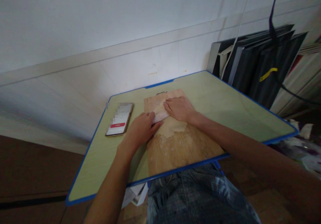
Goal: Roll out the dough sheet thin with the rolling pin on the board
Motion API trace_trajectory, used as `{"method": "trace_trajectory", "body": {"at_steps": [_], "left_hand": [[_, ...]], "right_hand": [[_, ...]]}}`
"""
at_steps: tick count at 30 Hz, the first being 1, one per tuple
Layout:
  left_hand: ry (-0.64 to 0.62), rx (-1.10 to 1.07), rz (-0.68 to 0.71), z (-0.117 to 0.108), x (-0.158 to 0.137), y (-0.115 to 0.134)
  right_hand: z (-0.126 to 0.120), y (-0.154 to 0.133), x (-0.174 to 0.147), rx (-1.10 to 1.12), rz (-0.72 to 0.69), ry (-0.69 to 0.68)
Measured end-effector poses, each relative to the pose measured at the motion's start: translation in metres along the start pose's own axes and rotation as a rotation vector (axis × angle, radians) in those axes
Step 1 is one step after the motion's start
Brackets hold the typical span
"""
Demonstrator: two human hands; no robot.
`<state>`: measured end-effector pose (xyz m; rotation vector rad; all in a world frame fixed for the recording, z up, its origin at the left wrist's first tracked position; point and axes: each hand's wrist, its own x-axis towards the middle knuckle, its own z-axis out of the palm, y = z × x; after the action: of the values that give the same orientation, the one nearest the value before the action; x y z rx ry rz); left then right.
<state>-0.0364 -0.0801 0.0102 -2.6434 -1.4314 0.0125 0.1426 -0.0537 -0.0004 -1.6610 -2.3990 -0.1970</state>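
Note:
On a wooden board (180, 150) lies a thin cream sheet of dough (175, 127) with a ragged near edge. Its far part is rolled up into a pale, floury roll of dough (161, 116); whether a rolling pin is inside cannot be seen. My left hand (144, 125) is closed over the roll's left end, its thumb stretched along the near side. At the other end, my right hand (179, 107) curves over the roll, fingers together and palm down. Both palms hide parts of the roll and the sheet.
The board rests on a pale green table (225, 100) with a blue edge. Left of the board lies a lit phone (119, 120). A white wall (125, 70) stands behind the table. Dark panels (260, 60) lean at the right, with a black cable (272, 23) hanging before them.

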Motion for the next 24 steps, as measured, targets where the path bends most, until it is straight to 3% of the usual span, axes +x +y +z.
{"method": "trace_trajectory", "body": {"at_steps": [7, 14, 20, 24], "left_hand": [[0.089, -0.052, -0.028, 0.002, 0.006, -0.003], [0.208, -0.11, -0.229, 0.012, 0.037, -0.031], [0.092, -0.157, -0.282, 0.013, 0.054, -0.046], [0.044, -0.174, -0.181, 0.015, 0.053, -0.046]], "right_hand": [[0.001, 0.001, -0.003, 0.014, -0.043, 0.014], [0.005, 0.007, 0.03, -0.011, -0.096, -0.04], [0.009, 0.012, 0.043, 0.022, -0.094, -0.201], [0.011, 0.014, 0.039, 0.064, -0.108, -0.242]]}}
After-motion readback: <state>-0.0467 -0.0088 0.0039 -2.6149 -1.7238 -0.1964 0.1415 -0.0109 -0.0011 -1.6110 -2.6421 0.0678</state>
